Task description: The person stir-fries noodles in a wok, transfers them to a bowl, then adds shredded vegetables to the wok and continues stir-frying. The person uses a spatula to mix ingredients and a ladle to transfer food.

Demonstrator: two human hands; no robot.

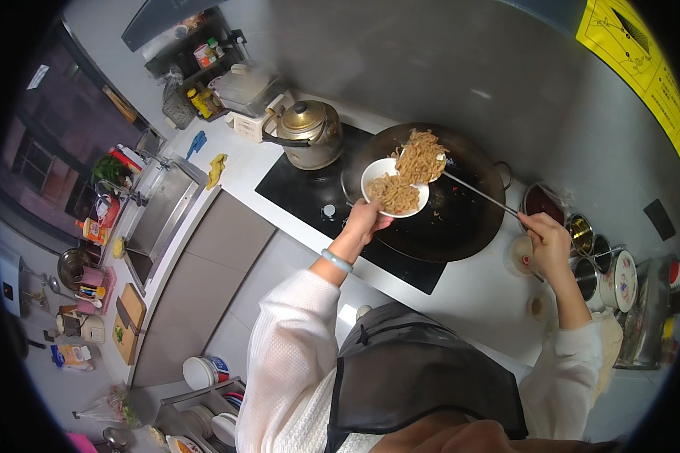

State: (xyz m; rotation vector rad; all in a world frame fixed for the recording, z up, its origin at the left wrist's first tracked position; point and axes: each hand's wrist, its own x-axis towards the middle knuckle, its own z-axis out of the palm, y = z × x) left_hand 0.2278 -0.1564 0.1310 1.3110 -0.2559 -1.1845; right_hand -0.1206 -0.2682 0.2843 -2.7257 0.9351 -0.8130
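Note:
My left hand (367,219) grips a white bowl (372,172) by its near rim, holding it above the near left part of a large dark wok (481,192). Cooked noodles (394,193) lie in the bowl. In my right hand (544,238) is the long thin handle of a ladle (479,191), reaching leftwards over the wok. A heap of noodles (421,156) covers the ladle's head, which touches or overlaps the bowl's far right rim. A few small food scraps cling to the wok's inner surface.
A metal kettle (311,139) stands left of the wok on the black cooktop (286,184). Several seasoning pots, including a metal pot (585,277), stand to the right by a flowered enamel container (623,280). Farther left are a sink (167,198) and a cutting board (126,340) with a knife (127,316).

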